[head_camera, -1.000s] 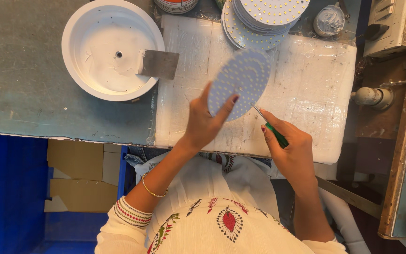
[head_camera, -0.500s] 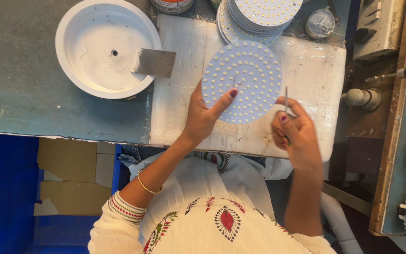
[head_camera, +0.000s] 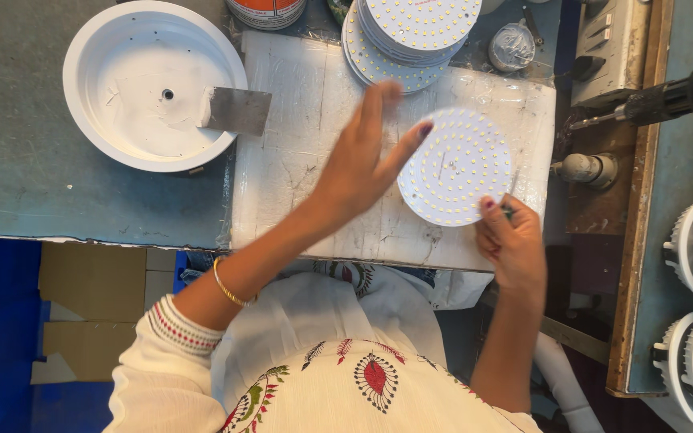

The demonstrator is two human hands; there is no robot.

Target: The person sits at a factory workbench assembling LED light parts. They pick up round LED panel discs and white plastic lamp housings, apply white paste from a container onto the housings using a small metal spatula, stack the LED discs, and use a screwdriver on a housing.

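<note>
1. The round LED disc (head_camera: pixel 457 167) lies flat on the white pad (head_camera: pixel 298 160), below the stack of discs (head_camera: pixel 415 32)
2. The left hand (head_camera: pixel 358 172) is spread wide, one fingertip at the disc's edge
3. The right hand (head_camera: pixel 511 244) is closed around a thin tool (head_camera: pixel 509 210) at the disc's lower rim

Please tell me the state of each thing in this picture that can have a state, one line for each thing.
Round LED board: flat on the white pad, diode side up.
Left hand: open, fingertip on the board's edge.
Right hand: closed on a thin tool.
Stack of LED boards: piled, untouched.
White round housing: empty, open side up.
</note>
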